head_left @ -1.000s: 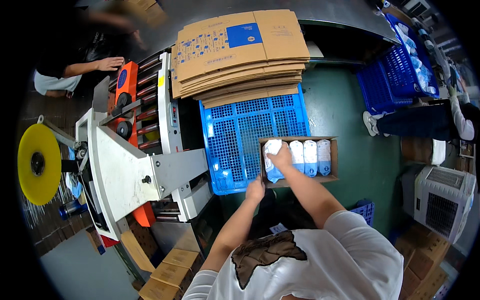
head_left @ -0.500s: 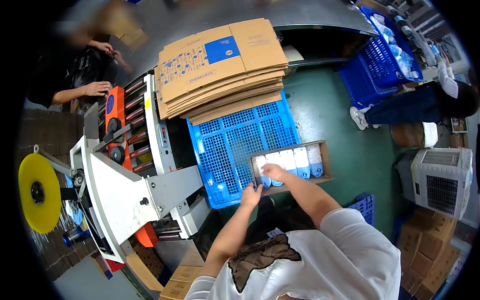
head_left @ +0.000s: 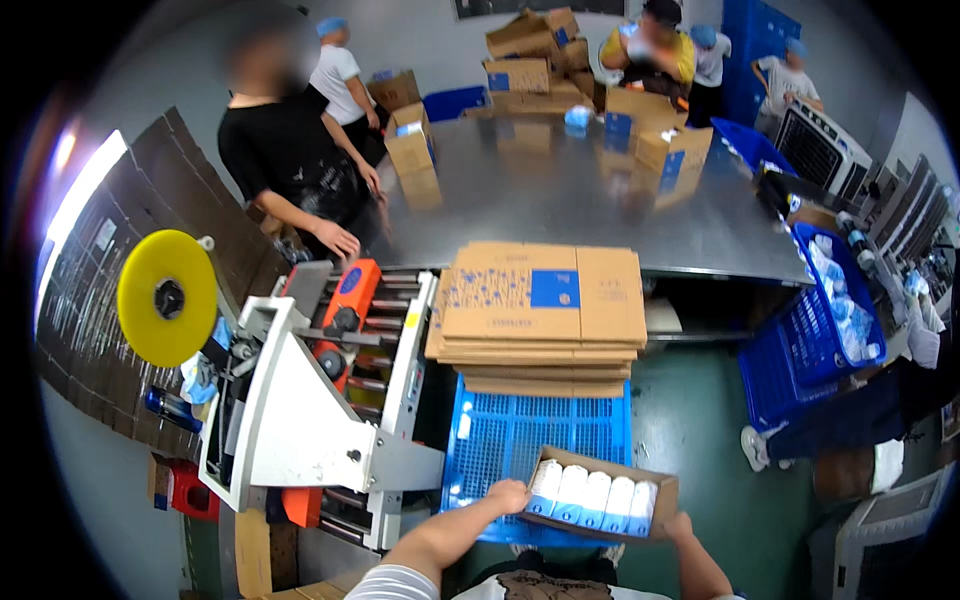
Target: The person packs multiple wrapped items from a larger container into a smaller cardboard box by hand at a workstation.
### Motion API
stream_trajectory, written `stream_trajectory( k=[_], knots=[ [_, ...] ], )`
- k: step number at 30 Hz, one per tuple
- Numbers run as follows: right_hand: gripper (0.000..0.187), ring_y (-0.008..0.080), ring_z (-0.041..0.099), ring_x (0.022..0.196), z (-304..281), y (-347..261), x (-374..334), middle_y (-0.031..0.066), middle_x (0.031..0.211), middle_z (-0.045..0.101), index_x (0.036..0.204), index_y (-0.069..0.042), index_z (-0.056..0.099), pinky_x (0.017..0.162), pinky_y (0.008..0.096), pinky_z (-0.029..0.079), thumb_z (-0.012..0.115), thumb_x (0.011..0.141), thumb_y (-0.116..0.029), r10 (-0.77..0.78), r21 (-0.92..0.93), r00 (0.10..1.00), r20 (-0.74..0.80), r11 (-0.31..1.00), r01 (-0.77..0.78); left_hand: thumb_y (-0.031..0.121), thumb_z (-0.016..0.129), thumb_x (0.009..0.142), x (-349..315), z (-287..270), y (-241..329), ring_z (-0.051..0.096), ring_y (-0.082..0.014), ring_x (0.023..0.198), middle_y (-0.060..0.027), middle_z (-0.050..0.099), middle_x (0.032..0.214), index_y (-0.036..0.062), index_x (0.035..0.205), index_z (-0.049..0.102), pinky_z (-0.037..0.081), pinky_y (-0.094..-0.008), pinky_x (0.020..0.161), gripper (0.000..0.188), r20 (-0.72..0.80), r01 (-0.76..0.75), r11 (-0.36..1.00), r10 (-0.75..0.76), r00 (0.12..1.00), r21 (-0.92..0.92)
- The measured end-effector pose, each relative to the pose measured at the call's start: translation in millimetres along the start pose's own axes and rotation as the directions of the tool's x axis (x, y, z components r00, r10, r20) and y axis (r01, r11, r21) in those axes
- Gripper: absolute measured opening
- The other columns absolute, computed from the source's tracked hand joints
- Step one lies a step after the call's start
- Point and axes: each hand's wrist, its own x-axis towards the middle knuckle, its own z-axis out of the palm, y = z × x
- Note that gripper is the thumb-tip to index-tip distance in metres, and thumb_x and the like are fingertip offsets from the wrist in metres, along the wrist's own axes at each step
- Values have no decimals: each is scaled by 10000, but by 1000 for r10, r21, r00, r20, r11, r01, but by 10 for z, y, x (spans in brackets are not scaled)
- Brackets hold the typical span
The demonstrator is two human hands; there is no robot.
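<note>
A shallow open cardboard box [head_left: 660, 512] holds a row of several white and blue packs [head_left: 592, 500]. It is tilted a little, its right end lower, over the near part of a blue plastic crate [head_left: 470, 440]. My left hand [head_left: 508, 496] is closed on the box's left end. At the right end my right hand [head_left: 680, 526] grips the box wall, its fingers partly hidden behind the cardboard. Just beyond, a stack of flat folded cartons [head_left: 545, 300] rests on the crate's far part.
On the left stands a carton-taping machine [head_left: 300, 400] with rollers and a yellow tape reel [head_left: 167, 298]. A co-worker in black [head_left: 295, 160] stands beyond it at a steel table [head_left: 520, 190]. Blue baskets [head_left: 800, 340] of packs stand at the right, near another person.
My right hand has left the packs and moved to the box's right end. My left hand now grips the left end. The view has tipped up, showing the table and more people.
</note>
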Motion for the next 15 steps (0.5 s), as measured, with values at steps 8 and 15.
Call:
stream_trajectory(
  k=[8,15],
  knots=[
    [323,276,611,830,-1142,-1293,-1106,161,954,601,1051,57,534,682,387,513,565,734,5,-288,984,957,-23,160,72,253,534,753,-724,-3246,422,604,-307,890,-162,637,942,56,914,668,472,-406,774,288,-193,-125,851,255,948,510],
    [414,301,501,1058,-1703,-3944,-728,145,1161,478,1202,-16,389,849,439,458,491,800,-22,-552,982,824,-124,-185,24,230,469,855,-1370,-4425,47,603,-293,769,-145,625,817,-8,839,609,462,-360,675,277,-977,-298,945,77,-197,135]
  ],
)
